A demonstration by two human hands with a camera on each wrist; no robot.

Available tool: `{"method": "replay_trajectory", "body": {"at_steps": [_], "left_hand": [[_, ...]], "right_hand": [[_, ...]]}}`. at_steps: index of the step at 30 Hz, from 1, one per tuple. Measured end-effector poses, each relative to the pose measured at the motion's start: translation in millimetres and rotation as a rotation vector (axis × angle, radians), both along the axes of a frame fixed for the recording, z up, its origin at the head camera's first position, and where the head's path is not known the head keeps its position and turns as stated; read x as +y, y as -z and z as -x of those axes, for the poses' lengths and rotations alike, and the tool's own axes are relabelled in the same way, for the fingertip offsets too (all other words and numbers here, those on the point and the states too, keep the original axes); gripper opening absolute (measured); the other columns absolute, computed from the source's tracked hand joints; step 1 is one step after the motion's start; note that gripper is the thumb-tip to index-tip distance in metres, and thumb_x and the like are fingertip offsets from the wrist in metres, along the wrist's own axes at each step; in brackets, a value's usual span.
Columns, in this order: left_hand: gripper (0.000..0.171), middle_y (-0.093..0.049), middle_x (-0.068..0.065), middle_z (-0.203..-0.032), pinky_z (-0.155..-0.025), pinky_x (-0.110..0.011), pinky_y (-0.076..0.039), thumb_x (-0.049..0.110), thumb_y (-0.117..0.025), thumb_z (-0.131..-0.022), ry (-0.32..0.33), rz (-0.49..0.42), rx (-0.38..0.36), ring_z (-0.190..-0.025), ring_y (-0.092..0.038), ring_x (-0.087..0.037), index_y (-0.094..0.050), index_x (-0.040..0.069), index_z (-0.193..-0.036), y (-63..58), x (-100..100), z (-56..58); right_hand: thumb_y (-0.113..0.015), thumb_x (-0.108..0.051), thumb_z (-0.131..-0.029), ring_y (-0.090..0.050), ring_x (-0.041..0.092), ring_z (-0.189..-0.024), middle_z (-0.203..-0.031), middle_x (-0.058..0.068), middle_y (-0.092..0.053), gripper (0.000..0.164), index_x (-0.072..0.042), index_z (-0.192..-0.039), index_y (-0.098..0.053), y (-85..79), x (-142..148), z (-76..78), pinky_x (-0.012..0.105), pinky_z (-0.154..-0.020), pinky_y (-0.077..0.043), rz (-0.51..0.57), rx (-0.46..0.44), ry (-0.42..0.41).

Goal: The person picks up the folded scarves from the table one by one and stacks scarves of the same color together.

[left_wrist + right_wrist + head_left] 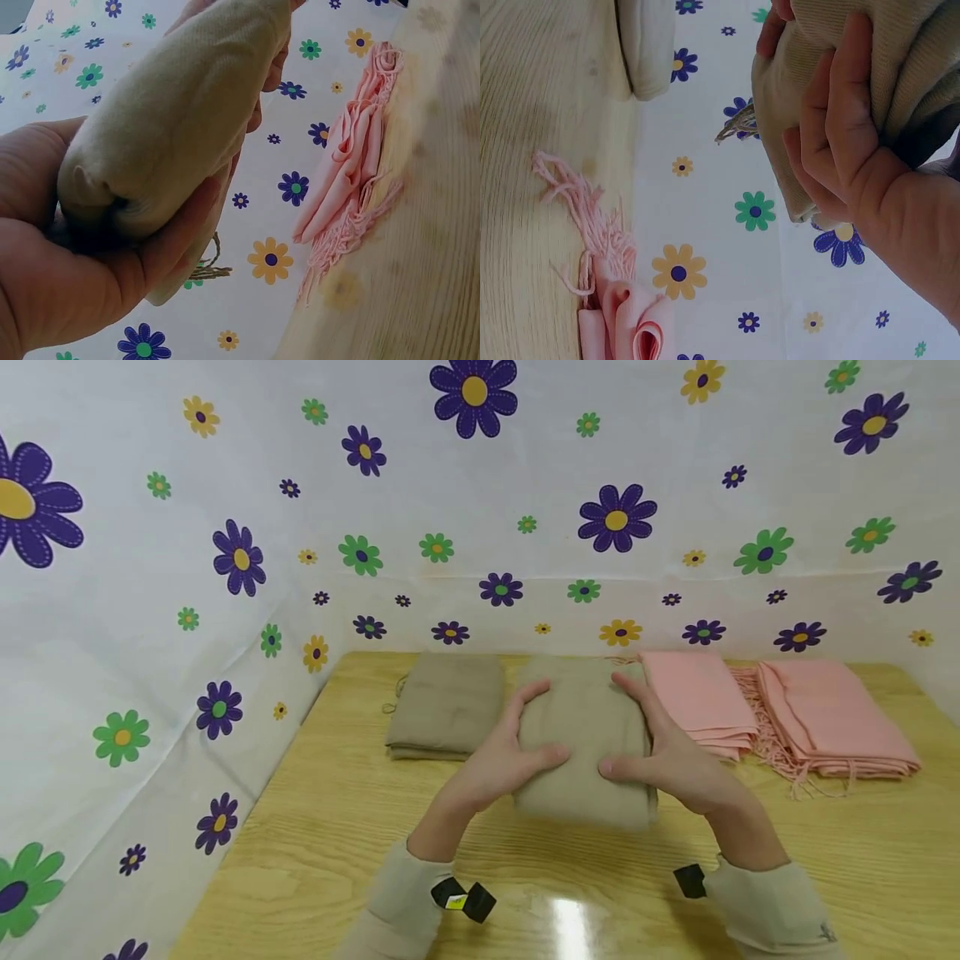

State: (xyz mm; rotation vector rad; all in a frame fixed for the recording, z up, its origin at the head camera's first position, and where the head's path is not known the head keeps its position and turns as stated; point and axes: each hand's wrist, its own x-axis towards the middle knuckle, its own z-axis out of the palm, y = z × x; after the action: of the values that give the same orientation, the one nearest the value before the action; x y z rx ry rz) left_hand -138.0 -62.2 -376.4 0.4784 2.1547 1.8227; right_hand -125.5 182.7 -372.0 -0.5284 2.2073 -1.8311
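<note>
Both hands hold a folded beige scarf (581, 718) above the table, one at each side. My left hand (498, 764) grips its left edge, thumb on the near face. On the opposite edge, my right hand (682, 768) grips with its thumb also on top. The left wrist view shows the scarf's thick rolled fold (180, 112) between thumb and fingers. In the right wrist view, fingers (851, 112) curl over the cloth, and a twisted fringe (739, 124) hangs from it. To the left lies another folded scarf (450, 702), similar in colour.
Two folded pink scarves, one nearer (697, 697) and one farther right (836, 718), lie on the table with loose fringes (772, 735). The wooden table (337, 843) meets a flower-print cloth (420, 468) behind and at the left.
</note>
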Motion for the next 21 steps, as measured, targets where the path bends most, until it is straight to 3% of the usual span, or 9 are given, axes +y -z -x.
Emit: {"method": "replay_trajectory", "body": {"at_steps": [6, 13, 21], "left_hand": [[0.075, -0.038, -0.012, -0.141, -0.1, -0.045, -0.041, 0.015, -0.075, -0.088, -0.025, -0.007, 0.053, -0.121, -0.046, -0.028, -0.034, 0.037, -0.148, -2.9, -12.3, -4.9], [0.075, -0.039, -0.015, -0.137, -0.095, -0.039, -0.044, 0.01, -0.074, -0.088, 0.015, -0.087, 0.051, -0.116, -0.049, -0.028, -0.033, 0.028, -0.148, -7.4, -17.6, -4.0], [0.072, -0.041, -0.013, -0.133, -0.095, -0.04, -0.042, 0.011, -0.074, -0.087, 0.023, -0.079, 0.076, -0.114, -0.049, -0.027, -0.035, 0.03, -0.144, -9.3, -22.4, -6.0]], "right_hand": [[-0.079, -0.009, -0.082, -0.035, 0.037, -0.125, -0.149, 0.019, -0.019, 0.106, -0.033, -0.159, -0.009, -4.0, -9.7, -4.8, 0.033, -0.095, -0.043, -0.016, 0.033, 0.006], [-0.076, -0.004, -0.084, -0.035, 0.037, -0.124, -0.149, 0.018, -0.019, 0.104, -0.03, -0.159, -0.007, -10.9, -12.6, -13.5, 0.029, -0.093, -0.046, 0.045, 0.046, 0.022], [-0.074, -0.001, -0.084, -0.037, 0.038, -0.122, -0.144, 0.022, -0.024, 0.103, -0.026, -0.158, -0.007, -11.5, -15.1, -15.0, 0.031, -0.091, -0.05, 0.078, 0.02, -0.006]]}}
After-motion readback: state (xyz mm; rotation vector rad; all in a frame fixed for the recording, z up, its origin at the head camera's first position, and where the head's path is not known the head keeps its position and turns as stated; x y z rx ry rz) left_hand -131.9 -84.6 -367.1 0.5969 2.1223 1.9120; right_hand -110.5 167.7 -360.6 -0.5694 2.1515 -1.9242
